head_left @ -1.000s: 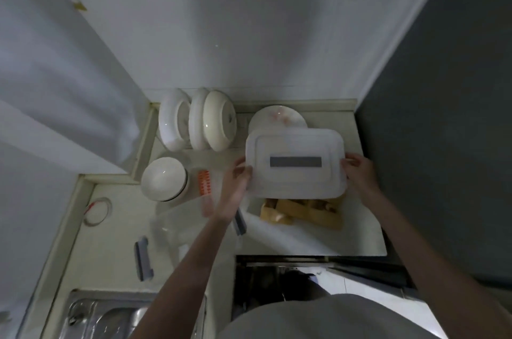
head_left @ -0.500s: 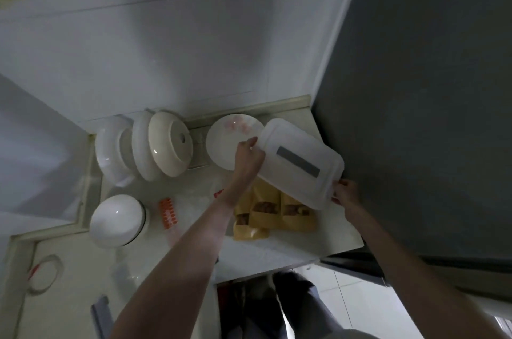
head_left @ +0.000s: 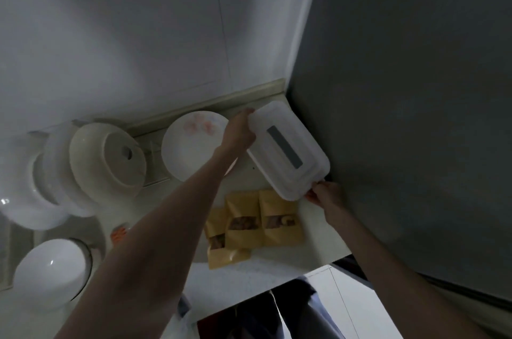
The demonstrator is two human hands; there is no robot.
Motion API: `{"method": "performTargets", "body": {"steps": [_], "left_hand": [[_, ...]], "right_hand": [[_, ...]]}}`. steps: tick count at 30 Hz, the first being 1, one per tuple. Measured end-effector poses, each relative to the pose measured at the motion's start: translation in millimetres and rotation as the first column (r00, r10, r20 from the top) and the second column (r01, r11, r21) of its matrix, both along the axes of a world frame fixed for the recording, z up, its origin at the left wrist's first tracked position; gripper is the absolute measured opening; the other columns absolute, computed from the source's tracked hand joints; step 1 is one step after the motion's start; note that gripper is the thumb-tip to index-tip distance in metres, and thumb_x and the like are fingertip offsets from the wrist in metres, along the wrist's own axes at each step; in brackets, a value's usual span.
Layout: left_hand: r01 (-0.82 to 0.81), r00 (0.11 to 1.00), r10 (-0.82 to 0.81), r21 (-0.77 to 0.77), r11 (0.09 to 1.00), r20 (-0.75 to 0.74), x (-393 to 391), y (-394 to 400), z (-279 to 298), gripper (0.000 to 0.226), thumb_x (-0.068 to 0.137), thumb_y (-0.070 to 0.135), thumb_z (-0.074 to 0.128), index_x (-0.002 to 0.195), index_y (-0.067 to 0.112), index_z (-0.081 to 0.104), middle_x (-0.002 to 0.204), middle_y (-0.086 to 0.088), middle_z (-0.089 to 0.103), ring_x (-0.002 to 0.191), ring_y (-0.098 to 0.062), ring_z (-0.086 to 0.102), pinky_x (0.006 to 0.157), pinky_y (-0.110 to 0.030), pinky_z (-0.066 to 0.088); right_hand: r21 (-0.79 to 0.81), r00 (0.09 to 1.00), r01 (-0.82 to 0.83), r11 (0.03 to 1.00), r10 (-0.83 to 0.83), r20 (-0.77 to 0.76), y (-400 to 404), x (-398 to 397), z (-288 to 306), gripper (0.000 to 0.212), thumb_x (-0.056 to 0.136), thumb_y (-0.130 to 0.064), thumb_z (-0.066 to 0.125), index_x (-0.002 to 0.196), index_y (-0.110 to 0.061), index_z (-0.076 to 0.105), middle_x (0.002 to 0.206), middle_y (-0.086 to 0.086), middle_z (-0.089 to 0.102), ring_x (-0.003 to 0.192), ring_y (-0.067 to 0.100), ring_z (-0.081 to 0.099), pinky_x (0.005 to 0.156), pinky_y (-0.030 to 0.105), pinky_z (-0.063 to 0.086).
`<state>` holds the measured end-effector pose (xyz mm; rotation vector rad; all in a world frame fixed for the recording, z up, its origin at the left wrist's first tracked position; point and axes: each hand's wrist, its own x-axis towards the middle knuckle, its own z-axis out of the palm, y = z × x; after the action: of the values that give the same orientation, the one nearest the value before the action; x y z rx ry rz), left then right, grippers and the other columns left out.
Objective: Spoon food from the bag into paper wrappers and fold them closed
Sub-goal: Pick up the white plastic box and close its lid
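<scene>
Left hand [head_left: 240, 128] and right hand [head_left: 324, 194] each grip an end of the lidded plastic box [head_left: 288, 151] above the counter [head_left: 318, 244], filled paper wrappers [head_left: 260, 222] just below; wrapping looks done, box needs setting aside.

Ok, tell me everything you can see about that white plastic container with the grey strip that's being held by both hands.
The white plastic container is a translucent, rectangular box with rounded corners and a stepped rim, a dark grey strip running along its upward face. It is tilted and lies diagonally near the counter's back right corner, beside the dark panel. The left hand grips its far end, the right hand its near end. Its near end overlaps the tops of the brown paper pouches.
</scene>
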<state>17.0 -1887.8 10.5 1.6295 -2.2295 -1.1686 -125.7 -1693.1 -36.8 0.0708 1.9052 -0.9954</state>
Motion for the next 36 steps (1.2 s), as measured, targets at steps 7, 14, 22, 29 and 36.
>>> {"method": "performTargets", "body": {"steps": [7,14,22,29,36], "left_hand": [[0.08,0.993,-0.078,-0.017,0.997,0.092,-32.6,-45.4,-34.1,0.061,0.081,0.006,0.06,0.14,0.01,0.044,0.14,-0.018,0.047,0.131,-0.035,0.039,0.104,-0.04,0.038],[0.13,0.975,-0.144,0.091,0.987,0.167,-46.0,-58.3,-63.9,0.061,0.087,0.013,0.057,0.144,0.013,0.035,0.143,-0.02,0.044,0.132,-0.036,0.039,0.109,-0.043,0.033],[0.079,0.994,-0.088,-0.133,0.988,-0.067,-26.6,-19.1,-38.3,0.049,0.086,0.004,0.051,0.135,0.009,0.049,0.14,-0.016,0.046,0.131,-0.031,0.039,0.104,-0.036,0.037],[-0.067,0.981,0.034,-0.168,0.984,-0.19,48.1,98.8,-34.6,0.032,0.086,0.001,0.05,0.114,0.011,0.059,0.113,-0.004,0.054,0.108,-0.02,0.048,0.089,-0.028,0.042],[-0.407,0.913,0.408,0.038,0.913,-0.026,91.9,186.0,-49.1,0.041,0.079,0.002,0.062,0.119,0.004,0.053,0.119,-0.011,0.05,0.113,-0.03,0.047,0.096,-0.044,0.042]], "right_hand": [[0.011,0.999,0.03,0.999,-0.03,0.016,-28.5,-6.5,-30.5,0.014,0.088,0.006,0.052,0.083,0.014,0.062,0.086,0.024,0.062,0.064,0.023,0.06,0.073,0.04,0.055],[0.099,0.973,-0.153,0.983,0.167,-0.161,-27.6,-15.2,-46.2,0.026,0.085,-0.003,0.058,0.06,-0.003,0.06,0.078,0.022,0.065,0.073,0.032,0.066,0.077,0.048,0.058],[0.087,0.908,-0.341,0.936,0.352,-0.227,-16.2,-12.5,-28.8,0.032,0.084,-0.007,0.057,0.052,-0.01,0.057,0.056,0.01,0.057,0.056,0.021,0.055,0.067,0.04,0.055],[0.206,0.805,-0.476,0.855,0.518,-0.29,11.4,13.4,-13.5,0.025,0.082,-0.016,0.062,0.106,-0.012,0.059,0.1,-0.001,0.06,0.089,0.017,0.055,0.072,0.023,0.042],[0.274,0.759,-0.562,0.781,0.618,-0.205,29.9,47.0,-14.8,0.065,0.066,-0.022,0.076,0.121,-0.007,0.044,0.119,0.013,0.053,0.108,0.03,0.054,0.086,0.039,0.05]]}}
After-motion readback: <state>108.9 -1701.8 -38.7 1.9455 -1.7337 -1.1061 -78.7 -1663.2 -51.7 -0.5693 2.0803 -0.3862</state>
